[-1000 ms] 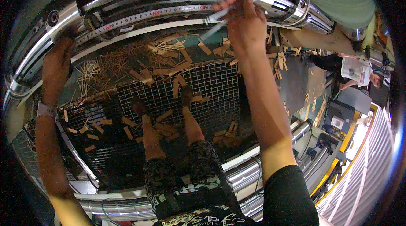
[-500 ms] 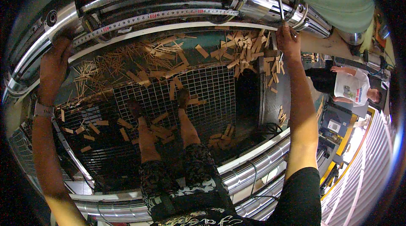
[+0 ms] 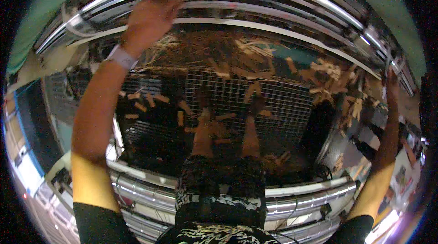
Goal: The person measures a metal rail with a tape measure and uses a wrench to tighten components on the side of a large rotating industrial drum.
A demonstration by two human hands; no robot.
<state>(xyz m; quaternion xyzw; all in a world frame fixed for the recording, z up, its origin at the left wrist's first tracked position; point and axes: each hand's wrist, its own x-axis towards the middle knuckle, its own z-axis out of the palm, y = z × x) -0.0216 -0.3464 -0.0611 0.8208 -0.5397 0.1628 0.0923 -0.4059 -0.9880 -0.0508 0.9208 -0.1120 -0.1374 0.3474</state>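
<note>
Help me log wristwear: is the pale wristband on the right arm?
No, the pale wristband circles the left arm, behind the left hand.

Left hand [image 3: 154,15] at shiny metal bar [image 3: 335,5], right hand [image 3: 391,81] near its end, tan strips [image 3: 326,68] scattered below

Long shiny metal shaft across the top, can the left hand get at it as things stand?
Yes, most likely: the left hand is right up at the long shiny metal shaft, and nothing visible stands between them. Blur hides whether they actually touch.
</note>
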